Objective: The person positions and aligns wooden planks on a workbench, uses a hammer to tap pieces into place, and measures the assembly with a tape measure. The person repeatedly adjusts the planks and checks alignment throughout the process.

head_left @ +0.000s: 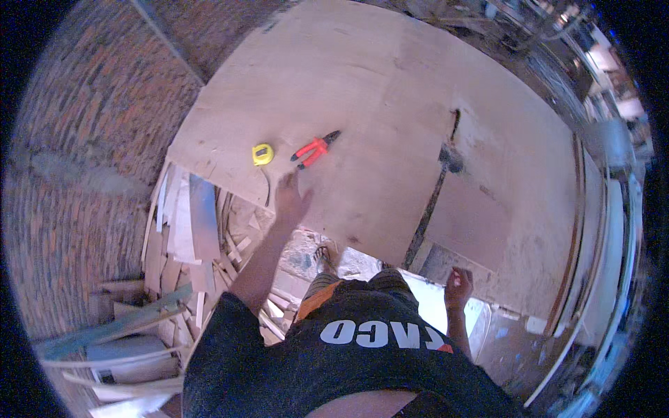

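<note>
My left hand reaches over the near left edge of a large plywood-like work surface. Its fingers are stretched out, the thumb is apart, and nothing shows in it. Just beyond the fingertips lie pliers with red and black handles and dark jaws pointing away to the right. A yellow tape measure lies left of them, with a dark, thin curved strip nearer me. Low by the near right edge is my right hand, fingers curled in, with no object visible in it.
A long dark strip or slot with a dark lump crosses the surface, beside a flat rectangular board. Wood offcuts are heaped at the left, against a brick wall. Long boards line the right.
</note>
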`<state>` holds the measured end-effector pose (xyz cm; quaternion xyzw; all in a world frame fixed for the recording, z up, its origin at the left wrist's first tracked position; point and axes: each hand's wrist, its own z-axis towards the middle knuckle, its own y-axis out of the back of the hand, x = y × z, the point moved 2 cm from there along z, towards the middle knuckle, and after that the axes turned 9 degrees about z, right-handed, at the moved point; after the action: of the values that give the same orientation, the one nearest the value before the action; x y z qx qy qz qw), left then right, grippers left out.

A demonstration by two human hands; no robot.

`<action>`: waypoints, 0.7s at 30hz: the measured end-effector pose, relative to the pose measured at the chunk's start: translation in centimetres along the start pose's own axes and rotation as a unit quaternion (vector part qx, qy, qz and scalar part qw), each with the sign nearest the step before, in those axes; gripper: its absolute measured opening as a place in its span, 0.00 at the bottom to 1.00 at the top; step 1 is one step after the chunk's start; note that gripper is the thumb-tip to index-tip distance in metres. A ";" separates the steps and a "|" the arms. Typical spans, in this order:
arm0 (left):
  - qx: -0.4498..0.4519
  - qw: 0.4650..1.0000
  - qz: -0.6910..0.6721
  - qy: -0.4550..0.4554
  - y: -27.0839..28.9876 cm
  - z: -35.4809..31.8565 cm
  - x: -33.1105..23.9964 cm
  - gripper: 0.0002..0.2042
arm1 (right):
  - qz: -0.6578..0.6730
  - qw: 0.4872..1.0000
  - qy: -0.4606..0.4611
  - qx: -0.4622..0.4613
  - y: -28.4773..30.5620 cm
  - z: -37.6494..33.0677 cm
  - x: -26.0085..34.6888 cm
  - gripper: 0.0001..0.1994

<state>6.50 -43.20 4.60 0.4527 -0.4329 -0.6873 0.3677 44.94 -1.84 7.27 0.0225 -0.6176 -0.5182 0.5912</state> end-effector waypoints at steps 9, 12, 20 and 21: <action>0.200 0.977 0.076 -0.016 -5.6 15.1 0.5 0.38 | -0.188 0.939 -0.280 -0.076 1.7 -28.3 -0.4 0.04; 0.178 0.984 0.009 -0.027 -9.8 14.2 1.7 0.36 | -0.167 0.913 -0.370 -0.047 -0.2 -36.6 -0.2 0.07; 0.328 0.867 -0.373 -0.045 -5.2 1.8 -12.0 0.24 | -0.075 0.864 -0.495 -0.056 -1.4 -45.7 1.7 0.10; 0.351 0.824 -0.444 -0.031 -3.4 -0.6 -14.3 0.23 | -0.075 0.871 -0.480 -0.066 -0.8 -45.8 1.2 0.11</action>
<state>11.21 -29.34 5.67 0.6730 -0.4081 -0.5917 -0.1746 78.59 -31.04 -3.25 -0.2219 -0.7864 -0.5472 0.1814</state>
